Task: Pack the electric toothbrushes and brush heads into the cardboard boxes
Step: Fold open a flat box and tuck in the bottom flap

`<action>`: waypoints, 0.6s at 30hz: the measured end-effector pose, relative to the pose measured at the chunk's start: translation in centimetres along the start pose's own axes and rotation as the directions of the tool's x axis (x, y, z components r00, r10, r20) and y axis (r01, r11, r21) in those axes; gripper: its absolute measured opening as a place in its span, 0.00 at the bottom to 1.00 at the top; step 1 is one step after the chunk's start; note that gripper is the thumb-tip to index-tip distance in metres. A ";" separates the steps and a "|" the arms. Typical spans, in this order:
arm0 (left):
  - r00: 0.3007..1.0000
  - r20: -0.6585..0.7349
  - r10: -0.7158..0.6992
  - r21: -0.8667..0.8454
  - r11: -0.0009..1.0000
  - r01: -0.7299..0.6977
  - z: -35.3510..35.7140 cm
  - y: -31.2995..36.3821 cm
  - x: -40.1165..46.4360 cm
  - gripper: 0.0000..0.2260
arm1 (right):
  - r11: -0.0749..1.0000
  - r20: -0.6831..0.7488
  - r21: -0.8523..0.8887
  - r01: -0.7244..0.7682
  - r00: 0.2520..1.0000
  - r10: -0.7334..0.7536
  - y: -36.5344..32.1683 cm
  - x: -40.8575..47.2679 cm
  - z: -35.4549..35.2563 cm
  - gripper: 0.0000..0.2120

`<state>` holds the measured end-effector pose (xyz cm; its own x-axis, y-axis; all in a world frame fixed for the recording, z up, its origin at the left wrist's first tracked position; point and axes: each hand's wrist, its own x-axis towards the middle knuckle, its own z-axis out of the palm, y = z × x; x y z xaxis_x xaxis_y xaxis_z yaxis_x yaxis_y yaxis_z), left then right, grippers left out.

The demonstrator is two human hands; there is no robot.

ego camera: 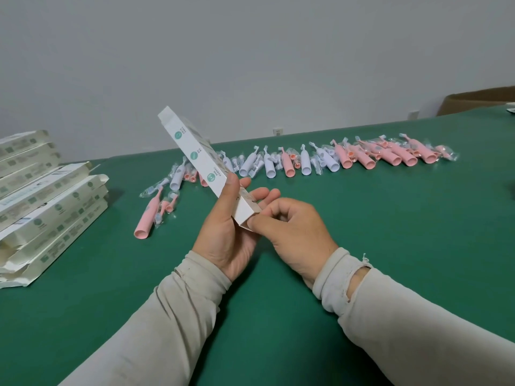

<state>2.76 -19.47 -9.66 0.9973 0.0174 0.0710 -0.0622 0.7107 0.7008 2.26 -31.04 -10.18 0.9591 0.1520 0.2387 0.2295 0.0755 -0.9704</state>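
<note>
Two forearms in beige sleeves reach in from the near edge over the green felt tabletop; the right sleeve has a torn hole near the cuff. The left hand grips a long, narrow white cardboard box with green round icons, thumb curled over its front face and fingers spread behind it. The box tilts up and away to the left, its lower end low between the two hands, clear of the tabletop. The right hand has its fingers curled, thumb and forefinger pinching the flap at the box's lower end.

To the left lies a stack of flat white cardboard boxes of the same print, fanned and overlapping, some with end flaps open. Beyond the hands, a long row of pink and white electric toothbrush handles runs across the tabletop, mixed with small brush heads in clear plastic wrappers. The raised box hides part of the row's left portion. One pink toothbrush lies apart, nearer the stack. At far right stands a brown cardboard carton against the grey wall, which carries a white socket.
</note>
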 end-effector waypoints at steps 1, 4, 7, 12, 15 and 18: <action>1.000 0.010 -0.007 0.003 1.000 0.007 0.0 -0.1 0.0 0.29 | 1.000 -0.014 0.007 0.003 1.000 -0.003 -0.1 0.0 0.0 0.12; 0.999 0.009 -0.037 -0.018 0.999 0.037 0.0 0.0 0.0 0.32 | 0.989 0.048 -0.096 0.114 0.993 -0.110 -0.2 0.0 -0.4 0.12; 0.997 -0.050 -0.066 -0.113 0.992 0.060 -0.2 0.7 0.2 0.34 | 0.952 0.233 -0.199 0.233 0.955 -0.185 -0.5 -0.3 -0.7 0.03; 0.996 -0.036 -0.084 -0.149 0.986 0.078 -0.6 1.1 0.2 0.33 | 0.843 0.273 -0.383 0.377 0.918 -0.287 -0.1 -0.3 -0.9 0.09; 0.997 -0.030 -0.076 -0.147 0.987 0.070 -0.2 1.0 0.2 0.31 | 0.851 0.194 -0.362 0.380 0.924 -0.330 -0.1 0.0 -1.0 0.07; 0.997 -0.017 -0.076 -0.162 0.984 0.073 0.2 1.0 0.0 0.30 | 0.832 0.137 -0.367 0.416 0.909 -0.394 0.0 0.2 -1.1 0.06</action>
<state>2.71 -18.89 -8.88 0.9997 -0.0251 0.0054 0.0173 0.8145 0.5799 2.68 -32.12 -10.20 0.7585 0.2435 0.6045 0.6509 -0.2361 -0.7215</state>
